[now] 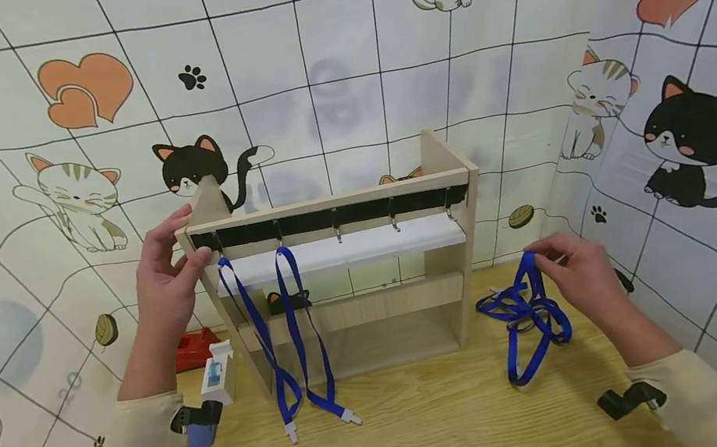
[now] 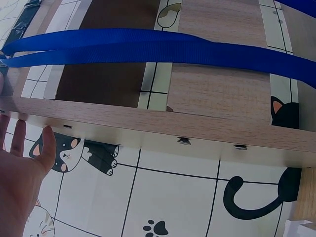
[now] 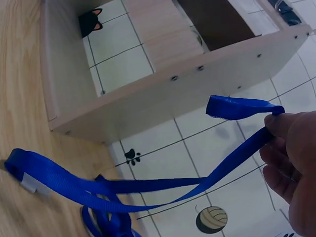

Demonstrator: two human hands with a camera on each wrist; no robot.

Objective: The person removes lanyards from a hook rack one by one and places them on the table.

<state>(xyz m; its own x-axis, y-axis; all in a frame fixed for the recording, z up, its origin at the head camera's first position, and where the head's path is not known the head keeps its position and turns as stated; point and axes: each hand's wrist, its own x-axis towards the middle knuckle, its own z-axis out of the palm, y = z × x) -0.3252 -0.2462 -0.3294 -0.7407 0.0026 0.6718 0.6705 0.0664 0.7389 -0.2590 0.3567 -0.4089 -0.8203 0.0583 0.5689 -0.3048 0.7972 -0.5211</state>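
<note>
My left hand (image 1: pixel 164 276) holds the upper left corner of a pale wooden rack (image 1: pixel 351 308), thumb at the front edge and fingers along the outer side panel. Two blue lanyards (image 1: pixel 293 313) with white end clips hang from the two leftmost hooks. To the right of the rack, my right hand (image 1: pixel 580 269) pinches a blue lanyard (image 3: pixel 237 153) between thumb and forefinger. Its band droops in a loop towards a tangle of blue lanyards (image 1: pixel 523 311) on the table. Part of the left thumb is cut off in the left wrist view.
Several metal hooks line the black strip (image 1: pixel 308 221) across the rack's top; the three on the right carry nothing. At its left stand a white box (image 1: pixel 217 378), a red object (image 1: pixel 194 350) and a blue item (image 1: pixel 202 435). Behind the wooden table (image 1: pixel 422 434) hangs a cat-print cloth (image 1: pixel 328 39).
</note>
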